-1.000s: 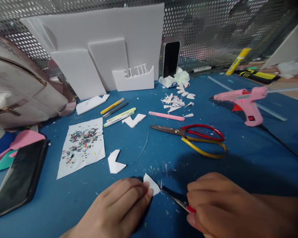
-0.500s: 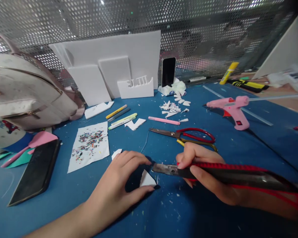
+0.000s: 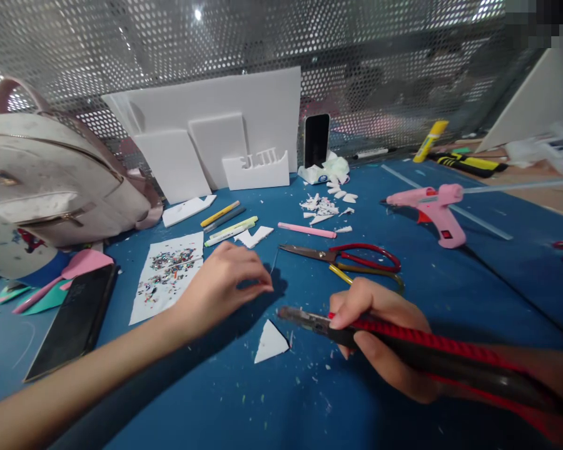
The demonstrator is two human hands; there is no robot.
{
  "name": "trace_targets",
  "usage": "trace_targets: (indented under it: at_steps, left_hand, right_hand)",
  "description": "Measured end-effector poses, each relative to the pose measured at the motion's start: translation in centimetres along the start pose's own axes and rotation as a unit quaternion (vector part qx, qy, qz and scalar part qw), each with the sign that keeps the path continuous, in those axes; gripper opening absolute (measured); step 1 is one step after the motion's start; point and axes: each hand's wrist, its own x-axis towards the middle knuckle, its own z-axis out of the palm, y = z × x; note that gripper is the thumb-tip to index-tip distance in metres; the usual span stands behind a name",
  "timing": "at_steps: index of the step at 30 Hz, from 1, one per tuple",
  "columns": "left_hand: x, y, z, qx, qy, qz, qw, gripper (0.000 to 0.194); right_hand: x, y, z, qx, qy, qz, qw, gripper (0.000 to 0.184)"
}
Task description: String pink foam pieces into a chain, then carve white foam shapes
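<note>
My right hand [image 3: 380,337] grips a red and black utility knife [image 3: 413,350], its metal tip [image 3: 304,319] pointing left over the blue tabletop. Raised a little above the table, my left hand [image 3: 229,275] has thumb and fingertips pinched together; whatever may be between them is hidden or too small to name. Below and between the hands lies a white foam board piece [image 3: 271,342], roughly triangular, touched by neither hand. Just beyond the right hand are red-handled scissors [image 3: 328,254] and a yellow stick [image 3: 341,274].
A paper sheet with colourful bits [image 3: 141,303], a phone [image 3: 70,325] and a backpack [image 3: 65,169] are at left. Pens [image 3: 229,230], foam scraps [image 3: 319,206] and foam boards [image 3: 169,165] stand or lie farther back. A pink glue gun [image 3: 443,209] with its cord is at right.
My left hand has let go of the triangular foam piece, lifted away and moved up, its fingers closing to a pinch. The knife has shifted slightly left.
</note>
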Motion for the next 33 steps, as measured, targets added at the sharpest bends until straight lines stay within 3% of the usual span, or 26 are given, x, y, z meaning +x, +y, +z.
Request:
trace_targets:
  at_steps: [5, 8, 10, 12, 15, 17, 20, 22, 24, 29, 33]
  left_hand:
    - [7.4, -2.0, 0.1, 0.138, 0.024, 0.080, 0.987, 0.015]
    - [12.3, -1.9, 1.1, 0.174, 0.040, 0.104, 0.978, 0.038]
    - [14.3, -1.4, 1.8, 0.202, 0.047, 0.138, 0.969, 0.055]
    - [14.6, -0.8, 2.1, 0.259, 0.035, 0.195, 0.945, 0.053]
    - [12.2, -0.2, 1.3, 0.330, 0.011, 0.218, 0.918, 0.033]
    - [9.3, 0.0, 0.2, 0.292, -0.021, 0.155, 0.944, 0.026]
    - [4.6, 0.2, -1.2, 0.055, -0.067, 0.038, 0.996, 0.012]
    - [1.8, 0.7, -1.4, -0.090, -0.122, -0.024, 0.988, 0.008]
    - [-0.4, 1.5, -0.9, -0.131, -0.150, -0.062, 0.978, 0.023]
    - [-3.3, 2.9, 0.3, -0.100, -0.164, -0.109, 0.975, 0.015]
    - [-3.7, 2.5, 0.1, -0.207, -0.154, -0.207, 0.944, 0.014]
  right_hand:
    - [-0.4, 0.5, 0.1, -0.037, -0.044, -0.076, 0.995, 0.024]
    - [-0.5, 0.5, 0.0, -0.039, -0.062, -0.096, 0.993, 0.023]
    - [-0.6, 0.5, 0.0, -0.040, -0.056, -0.102, 0.992, 0.022]
    - [-0.6, 0.6, -0.1, -0.050, -0.035, -0.097, 0.993, 0.021]
    - [-0.7, 0.9, -0.2, -0.053, -0.021, -0.082, 0.995, 0.015]
    - [-0.7, 1.0, -0.1, -0.047, -0.025, -0.085, 0.995, 0.013]
    - [-0.7, 0.9, 0.1, -0.052, -0.022, -0.100, 0.993, 0.012]
    - [-0.7, 0.8, 0.1, -0.056, -0.026, -0.098, 0.993, 0.011]
    - [-0.7, 0.7, 0.1, -0.050, -0.037, -0.086, 0.994, 0.011]
    - [-0.7, 0.9, 0.1, -0.026, -0.050, -0.077, 0.995, 0.016]
    - [-0.7, 0.8, 0.0, -0.028, -0.058, -0.075, 0.995, 0.016]
